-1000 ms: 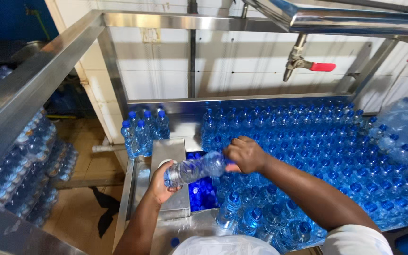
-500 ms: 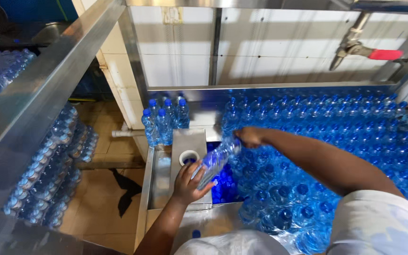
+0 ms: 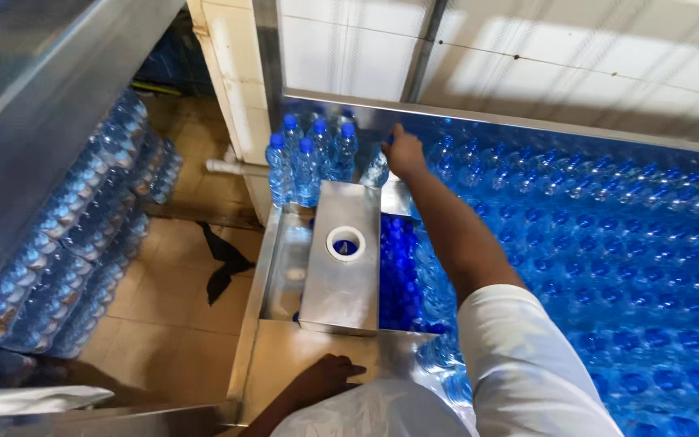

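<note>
Head view: right hand (image 3: 404,154) stretched far out, gripping a clear bottle (image 3: 377,168) by its top beside the capped bottles (image 3: 309,158), left hand (image 3: 327,377) resting loose and empty on the steel table (image 3: 285,356); best lowered upright, gently.

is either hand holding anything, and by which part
The right hand grips a water bottle near its top, by the capped bottles. The left hand rests empty on the metal bench.
</note>
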